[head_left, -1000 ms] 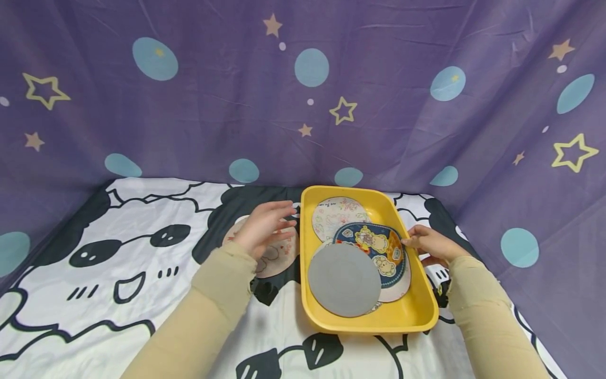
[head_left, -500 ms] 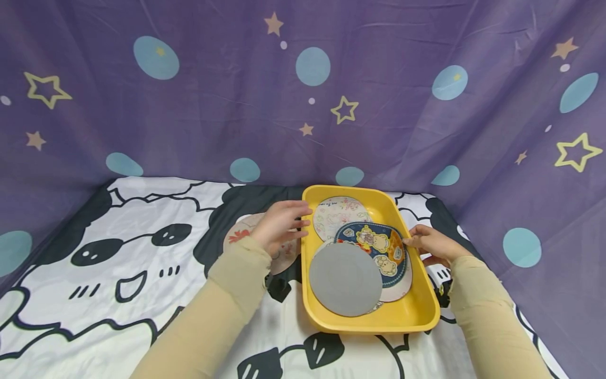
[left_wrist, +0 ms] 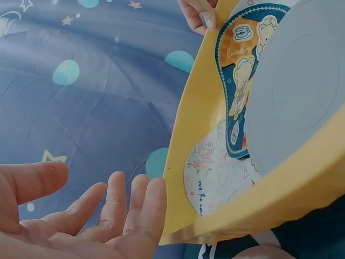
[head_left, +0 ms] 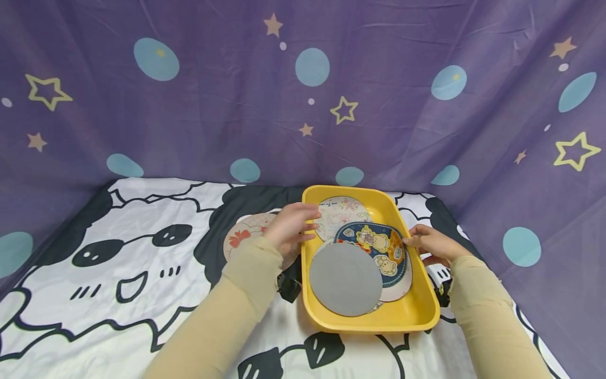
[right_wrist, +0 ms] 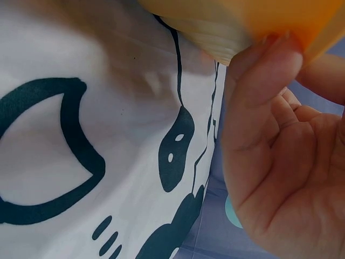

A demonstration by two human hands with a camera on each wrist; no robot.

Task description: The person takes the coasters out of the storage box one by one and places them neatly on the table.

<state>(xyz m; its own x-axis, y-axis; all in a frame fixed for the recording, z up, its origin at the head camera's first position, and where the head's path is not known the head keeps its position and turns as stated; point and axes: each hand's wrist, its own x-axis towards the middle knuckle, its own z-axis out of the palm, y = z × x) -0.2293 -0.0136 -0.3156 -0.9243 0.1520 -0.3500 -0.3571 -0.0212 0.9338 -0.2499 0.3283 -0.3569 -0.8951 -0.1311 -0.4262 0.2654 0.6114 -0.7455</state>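
A yellow plastic basin holds several thin mats. On top lies a plain grey round mat, partly covering a dark blue one with bear pictures. A pale flowered mat lies toward the far end. My left hand, fingers straight and slightly spread, is at the basin's left rim; the left wrist view shows its palm with nothing in it. My right hand grips the right rim, thumb and fingers pinching the yellow wall in the right wrist view. A pinkish round mat lies partly behind my left hand.
Under the basin spreads a white and black cartoon-print cloth. A purple curtain with stars and blue dots hangs behind and along the right side.
My left hand has moved right, from over the pinkish mat to the basin's left rim, uncovering more of that mat's left side. My right hand and the basin stay put.
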